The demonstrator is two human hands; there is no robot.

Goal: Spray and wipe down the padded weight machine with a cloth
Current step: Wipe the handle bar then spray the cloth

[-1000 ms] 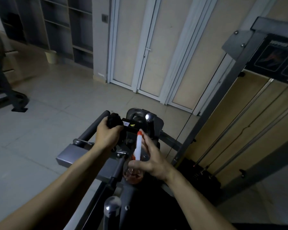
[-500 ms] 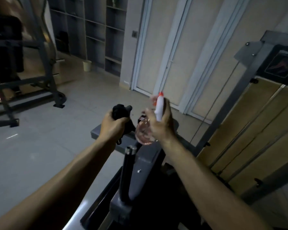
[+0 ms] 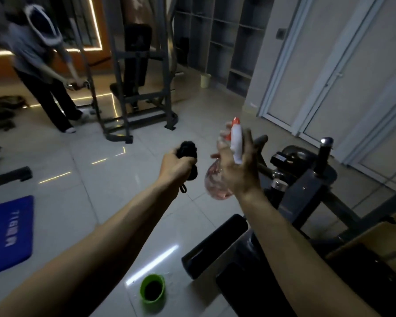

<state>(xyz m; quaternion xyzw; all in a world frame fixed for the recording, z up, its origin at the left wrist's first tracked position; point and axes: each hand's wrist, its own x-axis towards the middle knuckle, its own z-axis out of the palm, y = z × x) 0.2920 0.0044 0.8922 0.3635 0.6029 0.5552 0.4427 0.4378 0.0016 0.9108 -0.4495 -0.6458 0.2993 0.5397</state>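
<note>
The padded weight machine (image 3: 306,195) fills the lower right, under our right arm. At far left lies a blue mat (image 3: 9,234); we cannot read its white lettering. Our right hand (image 3: 238,170) curls round the neck of the spray bottle (image 3: 214,183), upright, just left of the machine. Beside it our left hand (image 3: 175,168) clenches the black cloth (image 3: 188,151). A green cup (image 3: 152,290) stands on the tiles below.
</note>
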